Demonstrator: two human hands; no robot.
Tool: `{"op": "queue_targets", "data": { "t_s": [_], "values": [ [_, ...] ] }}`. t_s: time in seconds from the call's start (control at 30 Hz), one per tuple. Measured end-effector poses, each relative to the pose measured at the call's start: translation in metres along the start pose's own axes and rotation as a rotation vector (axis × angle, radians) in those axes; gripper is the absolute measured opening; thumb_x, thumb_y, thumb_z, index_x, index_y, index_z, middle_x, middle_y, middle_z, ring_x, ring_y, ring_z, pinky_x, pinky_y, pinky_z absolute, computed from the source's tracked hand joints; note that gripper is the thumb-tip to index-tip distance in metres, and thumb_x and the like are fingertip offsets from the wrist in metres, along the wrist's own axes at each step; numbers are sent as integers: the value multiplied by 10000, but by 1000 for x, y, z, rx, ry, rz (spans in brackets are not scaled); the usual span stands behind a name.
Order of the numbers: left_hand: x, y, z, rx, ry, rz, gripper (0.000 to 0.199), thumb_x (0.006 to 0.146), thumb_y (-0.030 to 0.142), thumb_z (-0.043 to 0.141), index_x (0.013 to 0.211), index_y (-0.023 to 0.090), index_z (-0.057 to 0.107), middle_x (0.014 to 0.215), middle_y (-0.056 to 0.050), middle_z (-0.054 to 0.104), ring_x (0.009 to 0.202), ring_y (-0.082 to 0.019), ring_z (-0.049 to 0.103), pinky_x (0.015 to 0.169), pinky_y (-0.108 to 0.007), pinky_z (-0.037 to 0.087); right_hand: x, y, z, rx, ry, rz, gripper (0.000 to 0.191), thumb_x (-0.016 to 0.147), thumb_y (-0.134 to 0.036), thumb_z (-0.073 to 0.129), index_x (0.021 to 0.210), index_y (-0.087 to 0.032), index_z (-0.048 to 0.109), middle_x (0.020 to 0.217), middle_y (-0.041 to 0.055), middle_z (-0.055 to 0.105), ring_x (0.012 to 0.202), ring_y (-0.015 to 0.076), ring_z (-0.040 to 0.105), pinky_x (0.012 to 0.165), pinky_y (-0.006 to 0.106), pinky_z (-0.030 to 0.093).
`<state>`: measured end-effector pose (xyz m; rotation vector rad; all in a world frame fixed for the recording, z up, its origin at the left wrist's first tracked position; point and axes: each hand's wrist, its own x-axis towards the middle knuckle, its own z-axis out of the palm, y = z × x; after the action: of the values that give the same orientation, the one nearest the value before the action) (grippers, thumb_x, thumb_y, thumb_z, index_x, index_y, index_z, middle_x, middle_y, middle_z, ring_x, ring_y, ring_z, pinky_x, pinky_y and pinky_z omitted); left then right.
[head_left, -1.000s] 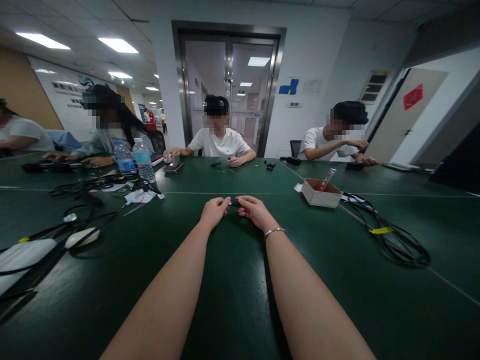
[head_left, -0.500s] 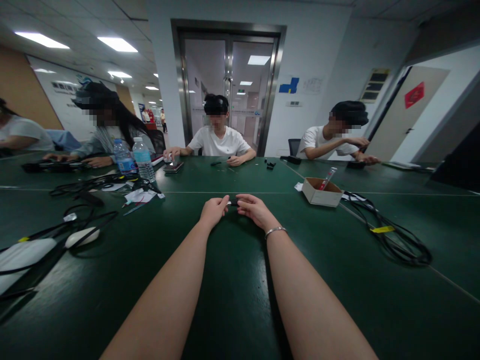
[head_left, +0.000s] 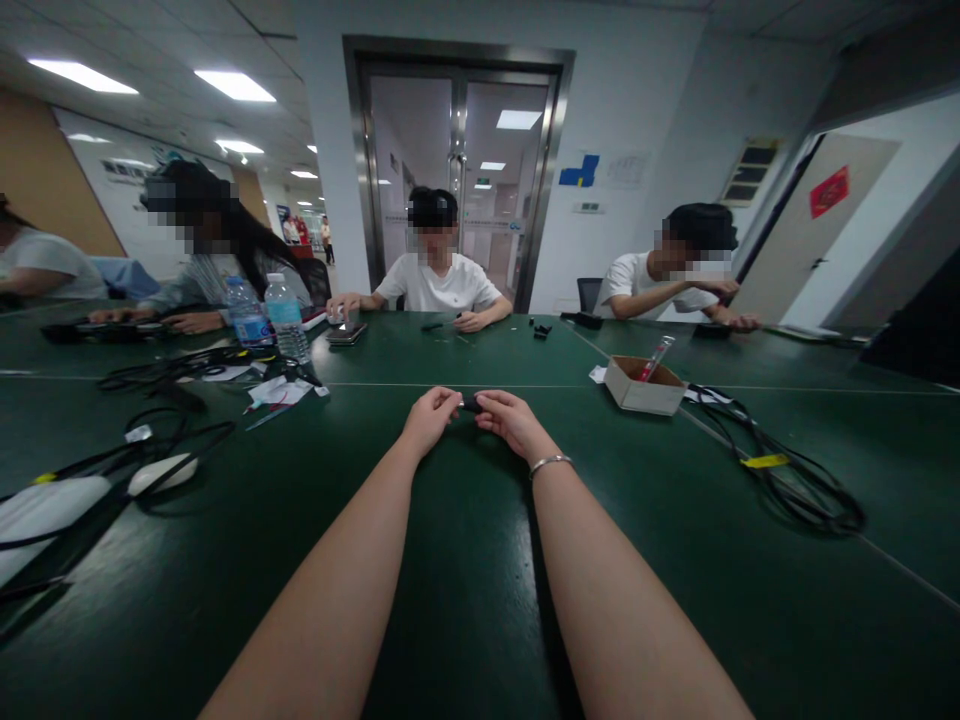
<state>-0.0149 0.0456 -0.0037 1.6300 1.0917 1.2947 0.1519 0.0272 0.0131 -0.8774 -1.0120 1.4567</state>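
Observation:
Between my two hands, just above the green table (head_left: 465, 560), is a small black piece (head_left: 470, 404) with a pale, silvery left end. It is too small to name. My left hand (head_left: 432, 418) pinches the silvery end between thumb and fingertips. From the other side, my right hand (head_left: 510, 420) grips the black end with its fingers curled. A silver bangle (head_left: 550, 464) circles my right wrist. The fingertips cover part of the piece.
To the right stand an open cardboard box (head_left: 645, 388) with a red-labelled tube (head_left: 657, 358) and a coiled black cable (head_left: 780, 475). Two water bottles (head_left: 286, 318), papers (head_left: 281, 395), cables and a white mouse (head_left: 163, 474) lie left. Several people sit around the table.
My hands have shifted very slightly, and more of the black piece now shows between my fingertips. Both hands keep hold of it.

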Motion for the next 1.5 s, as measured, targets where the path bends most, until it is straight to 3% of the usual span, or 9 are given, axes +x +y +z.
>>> {"op": "queue_targets", "data": {
  "t_s": [0.23,0.37,0.5,0.67,0.8,1.0,1.33,1.5],
  "values": [
    [-2,6,-1,-15,36,-27,247,775,356,538,901,155,610,764,-33,616,630,-121,540,561,-222,389,1,1,-1,-20,-18,1,124,739,-96,727,843,-120,663,673,19,642,549,93,621,528,165,547],
    [-2,7,-2,14,-9,-66,317,833,411,455,916,151,617,607,-7,564,521,-116,484,505,-224,352,1,0,0,-27,-18,-7,130,729,-89,734,835,-123,667,685,18,642,546,90,614,529,168,548],
    [-1,5,-2,-1,19,-38,244,798,343,520,908,151,621,651,-9,571,565,-111,504,515,-211,354,1,0,1,-36,-10,-2,121,733,-69,722,829,-120,668,689,21,640,542,89,612,530,170,549],
    [-1,4,-2,27,-13,-44,324,873,369,391,911,148,624,565,6,507,502,-106,448,488,-214,324,0,0,0,-35,-21,0,111,757,-54,688,844,-118,663,687,22,638,547,91,619,531,165,549],
    [-2,8,-2,9,12,-73,247,836,278,427,907,154,628,636,-4,538,542,-103,466,508,-210,330,0,1,-1,-42,-24,-12,115,755,-53,686,844,-122,665,696,18,636,550,89,619,531,162,550],
    [-2,8,-2,39,1,-64,268,827,345,464,923,156,629,571,11,515,516,-114,454,507,-224,327,1,2,-2,-45,-35,-7,130,750,-54,688,857,-124,664,719,22,643,546,82,616,531,155,549],
    [-1,5,-2,38,28,-41,240,768,299,538,943,167,633,775,-28,604,673,-132,533,592,-231,387,0,0,-2,-55,-45,-5,159,725,-81,728,861,-132,666,707,18,642,565,86,618,536,152,546],
    [0,2,-3,33,-1,-25,258,793,352,517,929,163,630,674,-7,571,632,-133,523,604,-239,387,0,-1,0,-53,-46,-5,155,711,-81,740,837,-138,670,732,21,648,551,79,609,530,155,547]
  ]
}}
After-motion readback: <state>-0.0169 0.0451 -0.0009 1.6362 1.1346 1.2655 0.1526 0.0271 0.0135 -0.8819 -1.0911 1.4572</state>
